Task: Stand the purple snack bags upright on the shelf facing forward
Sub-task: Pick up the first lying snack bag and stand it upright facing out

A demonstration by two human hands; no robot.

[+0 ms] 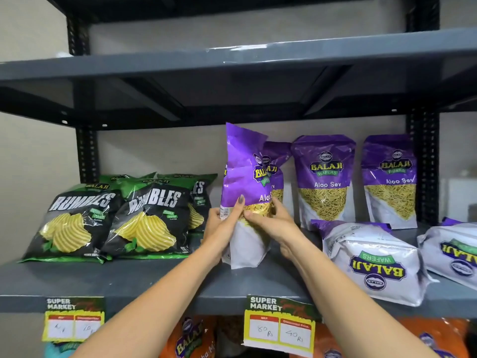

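Both hands grip one purple Aloo Sev bag standing upright near the middle of the grey shelf, its front turned slightly right. My left hand wraps its left edge and my right hand presses its front and right side. Directly behind it stands another purple bag, mostly hidden. To the right, two purple bags stand upright facing forward. In front of them two purple bags lie flat with their white bottoms toward me.
Several black-and-green Rumbles chip bags lean at the shelf's left. Price tags hang on the shelf's front edge. Orange snack bags sit on the shelf below. Another grey shelf runs overhead, with black uprights at both sides.
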